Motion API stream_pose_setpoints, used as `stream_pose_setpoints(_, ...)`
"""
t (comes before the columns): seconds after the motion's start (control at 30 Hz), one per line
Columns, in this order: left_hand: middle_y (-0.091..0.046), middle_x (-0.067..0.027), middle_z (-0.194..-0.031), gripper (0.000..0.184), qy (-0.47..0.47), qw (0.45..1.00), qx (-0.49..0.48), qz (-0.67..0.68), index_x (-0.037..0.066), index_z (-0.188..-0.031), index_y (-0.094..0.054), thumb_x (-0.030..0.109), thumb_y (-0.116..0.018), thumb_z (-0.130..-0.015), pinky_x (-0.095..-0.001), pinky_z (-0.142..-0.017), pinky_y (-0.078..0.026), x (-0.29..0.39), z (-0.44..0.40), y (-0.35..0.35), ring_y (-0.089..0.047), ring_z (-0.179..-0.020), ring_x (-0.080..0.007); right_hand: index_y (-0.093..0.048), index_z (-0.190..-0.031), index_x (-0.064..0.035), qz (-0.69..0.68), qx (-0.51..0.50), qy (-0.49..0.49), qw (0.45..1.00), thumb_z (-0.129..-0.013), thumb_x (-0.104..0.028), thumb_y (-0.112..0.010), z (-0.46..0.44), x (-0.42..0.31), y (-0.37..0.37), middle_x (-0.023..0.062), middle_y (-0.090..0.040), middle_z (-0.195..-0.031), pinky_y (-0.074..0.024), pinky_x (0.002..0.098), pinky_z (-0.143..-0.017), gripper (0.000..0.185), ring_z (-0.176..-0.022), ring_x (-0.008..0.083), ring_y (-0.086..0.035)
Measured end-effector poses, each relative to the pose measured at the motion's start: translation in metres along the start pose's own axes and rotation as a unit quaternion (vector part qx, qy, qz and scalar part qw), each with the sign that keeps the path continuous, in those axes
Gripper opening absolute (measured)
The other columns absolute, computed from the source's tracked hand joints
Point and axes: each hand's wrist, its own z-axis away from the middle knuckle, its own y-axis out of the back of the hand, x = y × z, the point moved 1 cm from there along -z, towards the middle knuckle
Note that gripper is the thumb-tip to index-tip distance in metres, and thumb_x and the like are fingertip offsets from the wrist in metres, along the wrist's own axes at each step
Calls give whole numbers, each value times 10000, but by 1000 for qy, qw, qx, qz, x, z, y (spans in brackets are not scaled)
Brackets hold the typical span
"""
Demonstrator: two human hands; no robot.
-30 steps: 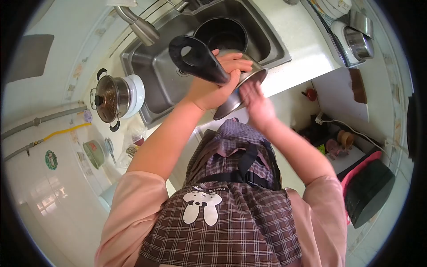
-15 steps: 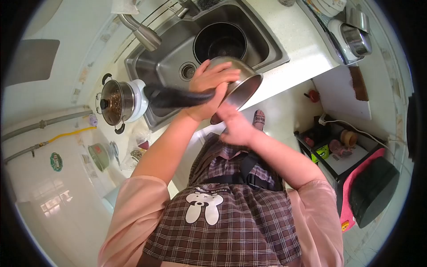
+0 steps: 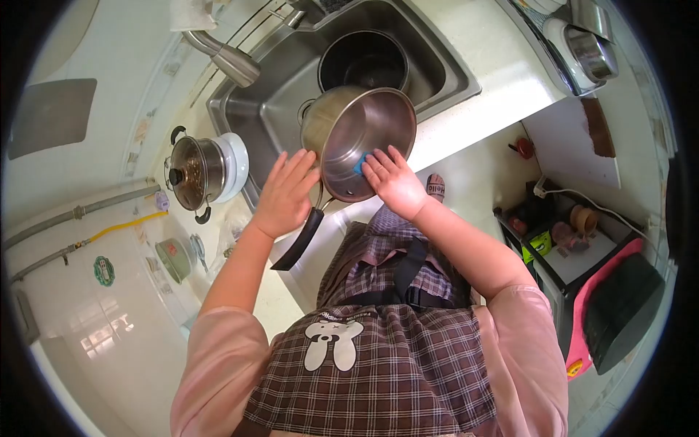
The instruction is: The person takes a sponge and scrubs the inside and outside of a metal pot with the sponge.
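Note:
A steel saucepan is tilted over the sink's front edge, its mouth facing me and its black handle pointing down to the left. My left hand holds the pan from the left, with long, extended fingers against the outer wall above the handle; its thumb is hidden. Under the fingers of my right hand a small blue scrubbing pad presses on the pan's inside near the right rim. Behind the saucepan, a black pot sits in the sink.
The faucet reaches over the sink's left side. A lidded steel pot stands left of the sink, beside a white round piece. At upper right is a rack with metal bowls. A black shelf cart stands right of me.
The saucepan has turned so its mouth faces me, and its handle has swung from pointing left to down. My left hand has moved left; my right hand is now inside the rim with the blue pad visible.

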Motion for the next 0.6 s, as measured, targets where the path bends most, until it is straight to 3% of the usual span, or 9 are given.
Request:
stream_pose_setpoints(0.07, -431, -185, -1461, 551, -2, 1000, 10, -12, 47, -1346, -494, 144, -610, -816, -508, -1140, -262, -12, -8, 10, -379, -1369, -370, -621, -1175, 22, 6, 7, 5, 1000, -801, -164, -547, -1, 3, -3, 176, -615, -1241, -365, 504, -1075, 424, -1197, 319, -555)
stream_pose_setpoints(0.1, -451, -158, -1456, 506, 70, 990, 81, 91, 84, -1331, -535, 217, -589, -845, -501, -1135, -259, -9, -24, 16, -378, -1371, -367, -624, -1172, 22, 9, 8, 6, 1000, -799, -162, -546, 1, 4, -6, 176, -614, -1245, -359, 505, -1082, 423, -1200, 320, -553)
stream_pose_setpoints(0.2, -483, -119, -1441, 530, 79, 972, 74, 211, 119, -1341, -544, 283, -603, -840, -517, -1113, -261, 11, -89, 36, -385, -1368, -349, -629, -1166, 22, 14, 6, 12, 1000, -796, -155, -542, 3, 3, -8, 173, -611, -1254, -343, 498, -1102, 420, -1213, 322, -542)
stream_pose_setpoints(0.3, -504, -72, -1427, 565, 58, 989, -30, 136, 161, -1337, -560, 348, -638, -810, -541, -1091, -261, 32, -116, 21, -400, -1357, -328, -620, -1184, 21, -9, 7, 4, 1000, -795, -155, -540, 5, 7, -9, 161, -599, -1276, -334, 473, -1112, 434, -1236, 312, -523)
stream_pose_setpoints(0.43, -521, -51, -1413, 547, 59, 992, -52, 98, 151, -1321, -577, 234, -600, -781, -574, -1097, -242, 47, -122, 15, -399, -1358, -342, -593, -1231, 11, -25, -27, -16, 999, -796, -164, -543, 3, 9, -4, 136, -571, -1321, -336, 418, -1106, 472, -1276, 280, -486)
stream_pose_setpoints(0.6, -546, -66, -1382, 522, 84, 989, -33, 119, 146, -1304, -590, 187, -566, -785, -554, -1086, -268, 54, -124, 11, -435, -1322, -343, -567, -1265, 17, -1, -77, 6, 997, -805, -162, -539, 18, 15, 20, 125, -555, -1343, -383, 340, -1024, 494, -1282, 251, -472)
